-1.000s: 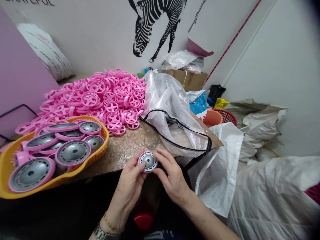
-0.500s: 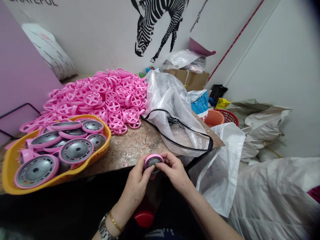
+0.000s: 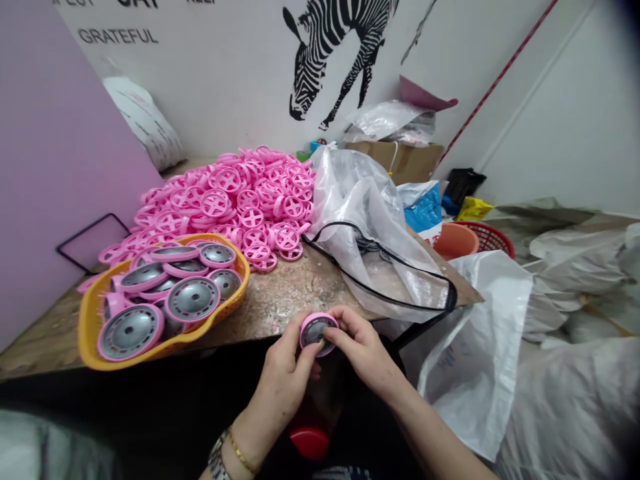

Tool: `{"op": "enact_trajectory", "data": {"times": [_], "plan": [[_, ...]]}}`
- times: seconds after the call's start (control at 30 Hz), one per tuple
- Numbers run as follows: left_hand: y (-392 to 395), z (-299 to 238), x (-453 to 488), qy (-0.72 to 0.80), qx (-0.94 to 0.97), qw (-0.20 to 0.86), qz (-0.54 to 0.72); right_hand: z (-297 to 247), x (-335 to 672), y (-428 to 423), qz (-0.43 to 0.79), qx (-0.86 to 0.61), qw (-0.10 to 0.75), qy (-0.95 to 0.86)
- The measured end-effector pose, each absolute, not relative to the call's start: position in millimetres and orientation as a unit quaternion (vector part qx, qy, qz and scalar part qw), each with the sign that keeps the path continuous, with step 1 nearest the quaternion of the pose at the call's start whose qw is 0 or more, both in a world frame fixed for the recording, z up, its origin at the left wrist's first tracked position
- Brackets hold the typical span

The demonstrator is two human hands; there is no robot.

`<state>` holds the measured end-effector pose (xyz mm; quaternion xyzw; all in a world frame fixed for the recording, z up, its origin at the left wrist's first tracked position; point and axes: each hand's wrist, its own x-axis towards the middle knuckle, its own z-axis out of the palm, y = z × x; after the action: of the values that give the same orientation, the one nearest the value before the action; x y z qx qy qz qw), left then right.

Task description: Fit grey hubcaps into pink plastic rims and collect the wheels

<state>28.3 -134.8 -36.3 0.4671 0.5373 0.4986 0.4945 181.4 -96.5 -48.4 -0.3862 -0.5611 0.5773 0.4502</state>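
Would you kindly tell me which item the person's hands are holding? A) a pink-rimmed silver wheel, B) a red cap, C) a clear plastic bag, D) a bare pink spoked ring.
A: the left hand and right hand both grip a pink-rimmed silver wheel, its silver centre showing inside the pink rim.

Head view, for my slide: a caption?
Left hand and right hand hold a pink-rimmed metal wheel near a yellow basket of similar wheels.

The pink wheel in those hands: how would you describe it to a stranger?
Below the zebra picture, find the table's front edge. There, the left hand and right hand hold a pink-rimmed wheel with a silver centre. Its twins lie in the yellow basket; only this one is held.
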Motion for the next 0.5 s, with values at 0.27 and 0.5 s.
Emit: {"op": "enact_trajectory", "data": {"times": [0.27,0.5], "plan": [[-148.7,-14.6,7.0,0.592,0.497,0.383,0.506,-20.2,156.5,-92.5,0.596,-0.330,0.427,-0.594],[-169.4,37.7,-50.6,0.658,0.526,-0.017,0.539,7.7,128.0,-56.2,0.556,-0.300,0.429,-0.645]]}}
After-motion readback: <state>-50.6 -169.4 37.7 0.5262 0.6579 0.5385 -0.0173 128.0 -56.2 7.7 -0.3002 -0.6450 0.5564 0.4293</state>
